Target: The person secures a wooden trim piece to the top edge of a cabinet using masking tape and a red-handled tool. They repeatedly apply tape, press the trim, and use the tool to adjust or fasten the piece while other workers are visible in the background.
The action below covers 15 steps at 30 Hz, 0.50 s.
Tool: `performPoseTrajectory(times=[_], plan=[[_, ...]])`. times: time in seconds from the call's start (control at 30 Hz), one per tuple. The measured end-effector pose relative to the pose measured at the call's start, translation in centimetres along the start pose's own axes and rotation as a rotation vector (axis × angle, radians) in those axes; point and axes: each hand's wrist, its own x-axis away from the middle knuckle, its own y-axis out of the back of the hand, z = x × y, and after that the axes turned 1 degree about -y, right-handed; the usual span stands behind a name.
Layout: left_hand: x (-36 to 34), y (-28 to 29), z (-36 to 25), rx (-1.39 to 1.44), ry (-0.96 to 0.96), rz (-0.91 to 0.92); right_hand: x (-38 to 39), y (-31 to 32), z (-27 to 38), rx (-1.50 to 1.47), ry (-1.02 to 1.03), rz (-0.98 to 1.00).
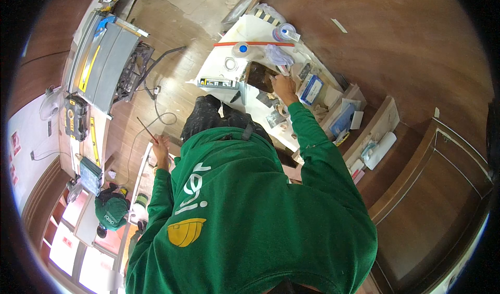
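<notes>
Seemingly we're handling the brown board (259,77): our right hand (284,89) at its edge, grip unclear; our left hand (162,151), well apart from it, gripping a thin stick (147,129). Next probably calls for steadying the board.

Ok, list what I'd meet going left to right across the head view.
Pale round fan, black-and-yellow plastic tool case, bare left hand with a thin dark stick, pale blue-capped bottle, bare right hand, blue-and-white rectangular box, white roll-shaped object.
</notes>
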Motion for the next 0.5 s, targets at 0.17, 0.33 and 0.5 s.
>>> performPoseTrajectory(times=[0.17,0.33,0.5], plan=[[0.9,-0.7,-0.2,-0.069,0.001,-0.086,-0.1,-1.7,2.1,-0.138,0.054,0.04],[1.9,-1.7,-3.5,0.005,-0.067,-0.107,-0.6,-0.9,-1.6,-0.055,0.078,0.063],[1.7,-2.2,-4.6,-0.08,-0.061,-0.096,-0.9,-1.6,-0.5,-0.189,0.11,-0.053]])
